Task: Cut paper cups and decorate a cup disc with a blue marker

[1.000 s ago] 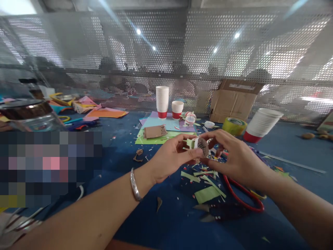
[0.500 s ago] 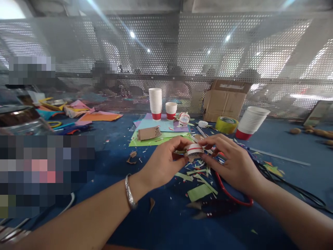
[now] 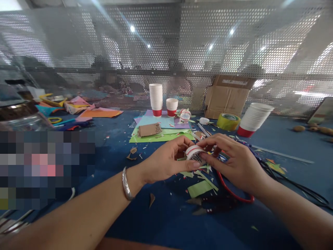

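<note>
A small round white paper piece with a red stripe (image 3: 193, 149) is held between both hands, tilted so that a dark grid-like pattern on its face shows. My left hand (image 3: 171, 158) grips its left side, thumb along the lower edge and fingers behind. From the right, my right hand (image 3: 230, 158) pinches it, thumb pressed on the patterned face. Green paper scraps (image 3: 199, 189) lie under the hands. Thread snips with dark handles (image 3: 208, 205) rest on the blue table below, beside a red loop (image 3: 234, 194) whose far end is hidden by my right hand.
Stacked paper cups (image 3: 155, 99) and a shorter stack (image 3: 171, 107) stand behind coloured sheets and folded cardboard (image 3: 149, 130). To the right are yellow tape (image 3: 228, 121), a leaning cup stack (image 3: 255, 118) and a cardboard box (image 3: 227, 97). Coloured paper (image 3: 100, 113) lies left.
The paper piece has turned so its patterned face shows more toward me. My left thumb has stretched along its lower edge. The view has tilted slightly down.
</note>
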{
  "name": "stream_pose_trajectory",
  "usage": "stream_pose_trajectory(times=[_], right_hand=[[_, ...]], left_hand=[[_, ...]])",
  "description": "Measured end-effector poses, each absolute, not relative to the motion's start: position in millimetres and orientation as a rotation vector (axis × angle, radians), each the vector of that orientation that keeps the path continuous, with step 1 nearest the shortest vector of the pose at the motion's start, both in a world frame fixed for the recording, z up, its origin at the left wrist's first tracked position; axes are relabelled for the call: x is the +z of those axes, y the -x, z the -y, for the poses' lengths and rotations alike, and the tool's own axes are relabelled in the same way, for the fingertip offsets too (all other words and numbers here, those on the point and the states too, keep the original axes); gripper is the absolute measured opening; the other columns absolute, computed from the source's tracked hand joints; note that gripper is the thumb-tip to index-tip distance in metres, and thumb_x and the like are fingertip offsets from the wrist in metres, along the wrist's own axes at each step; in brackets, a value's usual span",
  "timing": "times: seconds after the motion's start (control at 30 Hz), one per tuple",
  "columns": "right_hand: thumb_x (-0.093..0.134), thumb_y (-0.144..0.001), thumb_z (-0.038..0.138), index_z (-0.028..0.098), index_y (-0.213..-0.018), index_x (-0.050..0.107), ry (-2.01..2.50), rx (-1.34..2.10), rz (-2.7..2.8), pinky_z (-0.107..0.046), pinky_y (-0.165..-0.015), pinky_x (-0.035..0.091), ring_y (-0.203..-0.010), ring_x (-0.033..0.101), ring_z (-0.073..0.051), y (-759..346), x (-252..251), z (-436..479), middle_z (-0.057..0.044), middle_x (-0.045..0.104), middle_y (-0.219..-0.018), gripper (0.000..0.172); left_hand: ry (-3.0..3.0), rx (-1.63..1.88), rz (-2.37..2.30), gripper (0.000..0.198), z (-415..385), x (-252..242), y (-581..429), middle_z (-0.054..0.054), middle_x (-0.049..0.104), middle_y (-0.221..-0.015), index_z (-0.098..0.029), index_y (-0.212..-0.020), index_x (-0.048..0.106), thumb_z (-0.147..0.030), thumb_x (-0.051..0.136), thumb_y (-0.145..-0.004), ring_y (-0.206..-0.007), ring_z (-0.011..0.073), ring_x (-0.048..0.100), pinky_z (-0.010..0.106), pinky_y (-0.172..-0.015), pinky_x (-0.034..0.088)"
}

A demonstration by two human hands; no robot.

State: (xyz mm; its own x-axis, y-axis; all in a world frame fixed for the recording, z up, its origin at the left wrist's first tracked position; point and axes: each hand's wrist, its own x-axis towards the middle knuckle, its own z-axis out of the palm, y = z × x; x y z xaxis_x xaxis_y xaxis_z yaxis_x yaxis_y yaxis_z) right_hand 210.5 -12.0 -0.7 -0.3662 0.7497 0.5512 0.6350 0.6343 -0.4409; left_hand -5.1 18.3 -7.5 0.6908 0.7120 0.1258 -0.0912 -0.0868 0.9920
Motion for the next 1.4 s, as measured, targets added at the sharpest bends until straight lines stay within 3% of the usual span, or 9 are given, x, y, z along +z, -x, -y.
stream_pose_trajectory(times=[0.2, 0.37, 0.67, 0.8, 0.9, 1.0, 1.07, 1.3, 1.4], right_hand=[[0.065, -0.094, 0.024, 0.024, -0.11, 0.065, 0.984, 0.139, 2.094, -0.03, -0.079, 0.049, -0.088, 0.061, -0.016, -210, -2, 13, -0.002, 0.065, -0.099, 0.016], [0.067, -0.092, 0.023, 0.023, -0.116, 0.063, 0.972, 0.068, 2.066, -0.029, -0.077, 0.049, -0.088, 0.059, -0.015, -210, -5, 14, -0.003, 0.065, -0.107, 0.025], [0.071, -0.089, 0.031, 0.019, -0.121, 0.062, 0.975, 0.023, 2.128, -0.034, -0.083, 0.051, -0.098, 0.06, -0.02, -205, -5, 16, -0.007, 0.066, -0.11, 0.035], [0.068, -0.092, 0.029, 0.019, -0.122, 0.062, 1.011, 0.01, 2.094, -0.033, -0.083, 0.05, -0.096, 0.06, -0.019, -206, -5, 16, -0.007, 0.066, -0.113, 0.032], [0.065, -0.093, 0.028, 0.02, -0.112, 0.065, 1.085, 0.013, 2.027, -0.031, -0.078, 0.049, -0.085, 0.06, -0.016, -205, -5, 15, -0.004, 0.065, -0.101, 0.021], [0.064, -0.094, 0.028, 0.02, -0.096, 0.066, 1.163, 0.057, 1.966, -0.029, -0.071, 0.047, -0.076, 0.058, -0.014, -206, -5, 13, -0.001, 0.062, -0.085, 0.009], [0.063, -0.094, 0.029, 0.021, -0.09, 0.066, 1.215, 0.102, 1.929, -0.029, -0.07, 0.046, -0.073, 0.058, -0.014, -207, -5, 11, 0.0, 0.062, -0.081, 0.01], [0.061, -0.094, 0.043, 0.022, -0.101, 0.068, 1.38, 0.411, 1.822, -0.029, -0.066, 0.046, -0.075, 0.062, -0.016, -213, -4, 2, -0.002, 0.071, -0.092, 0.023], [0.058, -0.095, 0.047, 0.021, -0.095, 0.068, 1.362, 0.583, 1.817, -0.027, -0.063, 0.043, -0.071, 0.058, -0.014, -213, -1, 2, -0.001, 0.069, -0.084, 0.028]], left_hand=[[-1.352, 0.68, -0.539, 0.028, -15, -3, 4, -0.001, 0.061, -0.089, -0.015, -0.092, 0.053, -0.022, 0.078, -0.082, -0.085, 0.0104, 0.062, 0.03, -0.08, 0.056], [-1.276, 0.69, -0.597, 0.023, -14, 0, 2, 0.001, 0.06, -0.093, -0.015, -0.095, 0.058, -0.029, 0.074, -0.087, -0.087, 0.0118, 0.059, 0.029, -0.074, 0.058], [-1.117, 0.65, -0.607, 0.025, -15, 2, 2, 0.001, 0.065, -0.09, -0.017, -0.092, 0.064, -0.041, 0.072, -0.088, -0.083, 0.0135, 0.065, 0.035, -0.084, 0.055], [-1.095, 0.677, -0.599, 0.028, -18, 1, 2, 0.005, 0.069, -0.093, -0.015, -0.093, 0.068, -0.043, 0.068, -0.09, -0.083, 0.0155, 0.068, 0.037, -0.087, 0.055], [-1.054, 0.717, -0.629, 0.029, -22, -1, 4, 0.007, 0.071, -0.097, -0.016, -0.102, 0.069, -0.043, 0.067, -0.091, -0.082, 0.0172, 0.071, 0.035, -0.084, 0.056], [-1.035, 0.738, -0.653, 0.028, -23, -2, 4, 0.007, 0.072, -0.096, -0.014, -0.102, 0.069, -0.04, 0.067, -0.091, -0.081, 0.0179, 0.073, 0.031, -0.08, 0.056], [-1.037, 0.736, -0.645, 0.026, -22, -2, 4, 0.008, 0.072, -0.097, -0.013, -0.101, 0.069, -0.038, 0.067, -0.092, -0.082, 0.0181, 0.074, 0.029, -0.079, 0.057], [-1.044, 0.722, -0.645, 0.029, -25, -1, 6, 0.011, 0.073, -0.103, -0.013, -0.11, 0.068, -0.037, 0.063, -0.094, -0.086, 0.0178, 0.074, 0.027, -0.078, 0.058], [-1.065, 0.743, -0.639, 0.029, -26, -3, 6, 0.011, 0.073, -0.107, -0.013, -0.111, 0.068, -0.037, 0.062, -0.095, -0.086, 0.017, 0.073, 0.026, -0.077, 0.058]])
